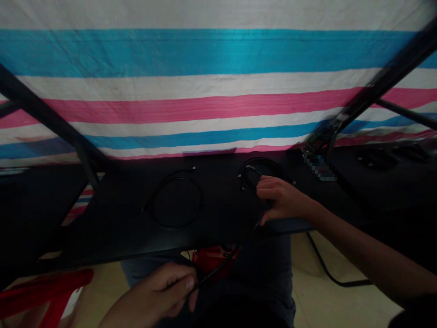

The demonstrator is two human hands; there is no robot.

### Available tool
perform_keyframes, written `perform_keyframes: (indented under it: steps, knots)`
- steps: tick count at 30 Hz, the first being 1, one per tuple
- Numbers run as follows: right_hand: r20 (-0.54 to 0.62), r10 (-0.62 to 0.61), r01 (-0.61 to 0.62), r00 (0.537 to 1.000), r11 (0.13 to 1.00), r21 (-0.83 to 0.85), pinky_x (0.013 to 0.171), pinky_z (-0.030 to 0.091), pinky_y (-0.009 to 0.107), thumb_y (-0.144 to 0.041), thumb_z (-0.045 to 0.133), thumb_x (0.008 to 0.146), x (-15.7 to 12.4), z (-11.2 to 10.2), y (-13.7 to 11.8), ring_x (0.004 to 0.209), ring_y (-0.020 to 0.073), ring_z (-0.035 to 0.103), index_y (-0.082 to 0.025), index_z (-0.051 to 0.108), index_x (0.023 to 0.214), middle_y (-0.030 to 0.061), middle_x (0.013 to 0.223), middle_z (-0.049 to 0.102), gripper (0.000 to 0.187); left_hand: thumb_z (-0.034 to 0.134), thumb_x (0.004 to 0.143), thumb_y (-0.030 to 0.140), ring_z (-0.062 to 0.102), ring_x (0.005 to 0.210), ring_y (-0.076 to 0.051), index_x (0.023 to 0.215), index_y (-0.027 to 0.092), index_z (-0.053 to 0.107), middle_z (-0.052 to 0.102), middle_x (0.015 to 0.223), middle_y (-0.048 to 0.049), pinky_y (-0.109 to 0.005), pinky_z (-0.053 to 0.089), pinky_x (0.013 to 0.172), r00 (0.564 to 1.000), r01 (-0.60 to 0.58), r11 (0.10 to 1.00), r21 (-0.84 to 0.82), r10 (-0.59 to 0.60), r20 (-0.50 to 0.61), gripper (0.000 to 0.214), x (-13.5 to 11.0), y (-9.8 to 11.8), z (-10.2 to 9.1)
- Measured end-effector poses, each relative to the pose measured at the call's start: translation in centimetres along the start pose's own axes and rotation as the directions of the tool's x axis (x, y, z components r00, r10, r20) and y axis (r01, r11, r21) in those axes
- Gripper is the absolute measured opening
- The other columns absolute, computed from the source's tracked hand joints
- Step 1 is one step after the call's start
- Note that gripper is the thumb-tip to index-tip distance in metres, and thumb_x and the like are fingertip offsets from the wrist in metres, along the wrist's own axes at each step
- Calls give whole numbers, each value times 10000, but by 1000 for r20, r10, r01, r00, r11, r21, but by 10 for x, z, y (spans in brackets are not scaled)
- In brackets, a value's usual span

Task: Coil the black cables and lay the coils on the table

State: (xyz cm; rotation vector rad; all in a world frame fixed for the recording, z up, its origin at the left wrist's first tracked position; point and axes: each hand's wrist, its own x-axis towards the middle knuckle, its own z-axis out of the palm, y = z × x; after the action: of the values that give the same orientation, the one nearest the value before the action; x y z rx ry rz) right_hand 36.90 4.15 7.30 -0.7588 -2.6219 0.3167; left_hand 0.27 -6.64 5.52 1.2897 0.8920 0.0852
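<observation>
A black cable (218, 269) stretches from my left hand (167, 289), low in front of my lap, up over the table edge to my right hand (283, 199). The thumb and fingers of my left hand are closed around it. Above the table, my right hand is closed on the cable too. A metal-tipped plug (253, 169) pokes out past its fingers; whether it belongs to the held cable I cannot tell. Behind that hand lies a bundle of black cables (261, 159) with several pale ends, partly covered. To the left rests a loosely looped black cable (174, 228).
The black table (119, 214) has dark metal struts (51, 116) at left and right. Striped sheeting (218, 50) hangs behind. A partly blurred-out object (321, 167) lies at the right strut. Dark items (378, 157) sit farther right; a red stool (48, 287) stands lower left.
</observation>
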Motion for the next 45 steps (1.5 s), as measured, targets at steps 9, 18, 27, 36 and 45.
perform_keyframes:
  steps: [9,18,27,36,45]
  knots:
    - [92,30,3,995,940,-340,641,333,298,-551,371,1057,-20,-10,19,610,165,507,-190,555,642,16,590,544,579,395,949,688,388,652,-132,666,202,474,396,667,32,-251,319,603,995,24,982,185,-6,-101,568,-13,-23,-20]
    - [-85,304,-300,949,783,-546,591,274,315,-597,391,1036,-27,10,24,555,168,544,-181,614,608,49,585,630,637,381,953,686,369,634,-130,779,202,563,405,685,38,-239,316,570,983,37,993,110,-16,-182,546,-6,-34,-15]
    - [-87,267,-276,960,830,-485,644,345,332,-682,375,991,-42,-6,39,577,186,542,-207,547,580,47,584,600,652,420,956,657,416,654,-141,753,219,571,475,711,25,-237,363,603,970,-4,990,138,37,-239,506,-18,-31,-12]
    - [-55,306,-289,950,805,-518,613,299,327,-652,398,1008,-63,-2,34,566,187,523,-204,561,566,47,552,599,650,456,991,495,497,705,-155,767,204,587,553,722,12,-252,356,652,971,27,953,302,47,-233,390,4,-36,-15]
    - [-161,300,-336,940,735,-589,770,362,370,-599,428,1020,-77,-49,56,641,198,529,-214,542,584,29,587,565,592,393,976,666,292,560,-121,1027,199,598,296,619,82,-236,260,521,997,76,996,-47,-76,2,512,29,-56,-3]
